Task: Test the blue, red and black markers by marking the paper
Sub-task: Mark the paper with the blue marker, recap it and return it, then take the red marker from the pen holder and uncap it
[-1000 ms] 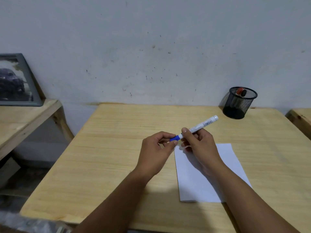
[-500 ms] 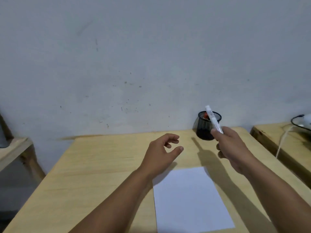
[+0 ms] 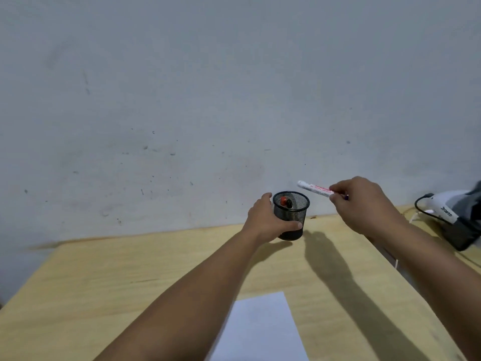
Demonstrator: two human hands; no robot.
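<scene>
Your right hand now pinches the blue marker by the cup your left hand just gripped; probably returning it, blue tested.

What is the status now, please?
Left hand grips mesh cup. Right hand holds marker above it. Red and black markers inside. Nothing blocking.

Red print on the marker is too blurred to read.

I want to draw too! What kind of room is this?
Probably a plain study or work corner: a wooden desk against a bare wall, with a pen cup and paper.
</scene>
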